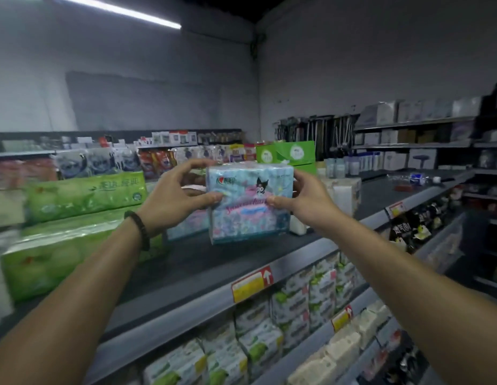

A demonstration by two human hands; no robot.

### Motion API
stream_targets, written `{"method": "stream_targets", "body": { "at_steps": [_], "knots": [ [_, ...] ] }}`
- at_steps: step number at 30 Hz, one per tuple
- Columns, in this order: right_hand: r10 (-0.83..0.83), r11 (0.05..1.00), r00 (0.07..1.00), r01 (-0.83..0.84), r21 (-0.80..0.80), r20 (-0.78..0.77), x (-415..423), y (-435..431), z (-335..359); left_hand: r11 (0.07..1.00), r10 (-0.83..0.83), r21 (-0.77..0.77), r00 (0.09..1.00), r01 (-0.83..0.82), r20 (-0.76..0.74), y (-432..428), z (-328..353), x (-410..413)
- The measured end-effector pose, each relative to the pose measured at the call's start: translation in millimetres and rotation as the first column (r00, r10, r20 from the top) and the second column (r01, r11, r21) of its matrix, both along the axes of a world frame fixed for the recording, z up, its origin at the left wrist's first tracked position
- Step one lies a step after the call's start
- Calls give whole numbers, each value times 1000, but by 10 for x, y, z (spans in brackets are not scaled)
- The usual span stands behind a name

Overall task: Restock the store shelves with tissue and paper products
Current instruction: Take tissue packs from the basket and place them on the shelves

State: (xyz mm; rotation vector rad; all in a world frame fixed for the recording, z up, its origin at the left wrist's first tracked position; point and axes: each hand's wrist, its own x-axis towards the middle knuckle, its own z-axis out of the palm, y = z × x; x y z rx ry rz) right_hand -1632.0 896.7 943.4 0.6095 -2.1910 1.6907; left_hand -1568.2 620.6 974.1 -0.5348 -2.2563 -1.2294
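- A blue tissue pack (250, 202), a soft block wrapped in glossy film printed with a cartoon figure and pink lettering, stands upright on the dark top shelf (186, 262), its bottom edge at the shelf surface.
- The left hand (175, 195) grips the pack's left edge, thumb on the front, fingers curled behind; a dark beaded bracelet (139, 229) circles that wrist.
- The right hand (305, 200) clasps the right edge the same way, thumb pressed on the front face.
- Just behind and left of the pack sits a second blue pack (186, 226), partly hidden.
- To the left lie two long green film-wrapped bundles (86, 195), one stacked above the other, shiny and creased.
- Behind stand two green cardboard boxes (294, 152), flat-faced and matte.
- To the right is a pale white wrapped pack (344, 194).
- The shelf's grey metal edge carries a red-and-yellow price tag (251, 283); two more show further right.
- Below, rows of small white-and-green packs (291, 309) fill the lower shelves; too many and too blurred to count.
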Motion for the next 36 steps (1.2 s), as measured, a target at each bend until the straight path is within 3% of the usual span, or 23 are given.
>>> {"method": "stream_targets", "body": {
  "at_steps": [3, 8, 14, 17, 22, 27, 30, 36],
  "knots": [
    [-24, 999, 1000, 24, 41, -1, -173, -428, 87, 990, 129, -58, 991, -131, -39, -238, 59, -186],
    [-112, 960, 994, 111, 258, -8, -497, -992, 100, 916, 358, -157, 929, -368, -88, -664, -78, -476],
    [-205, 928, 979, 202, 314, -24, -828, -1456, -57, 819, 504, -286, 862, -497, -54, -970, -315, -750],
    [-213, 923, 977, 207, 325, -18, -877, -1560, -103, 784, 548, -343, 837, -517, -8, -1038, -338, -778],
    [-161, 935, 987, 156, 318, -10, -929, -1635, -129, 807, 542, -271, 841, -525, -17, -1092, -304, -718],
    [-136, 925, 991, 128, 359, -4, -872, -1736, -184, 687, 631, -353, 763, -635, -144, -1019, -469, -765],
    [-83, 923, 997, 75, 377, 4, -870, -1756, -287, 599, 697, -442, 707, -668, -123, -992, -542, -821],
    [4, 933, 999, -16, 358, 33, -713, -1576, -314, 520, 748, -495, 651, -696, -129, -917, -571, -852]
  ]
}}
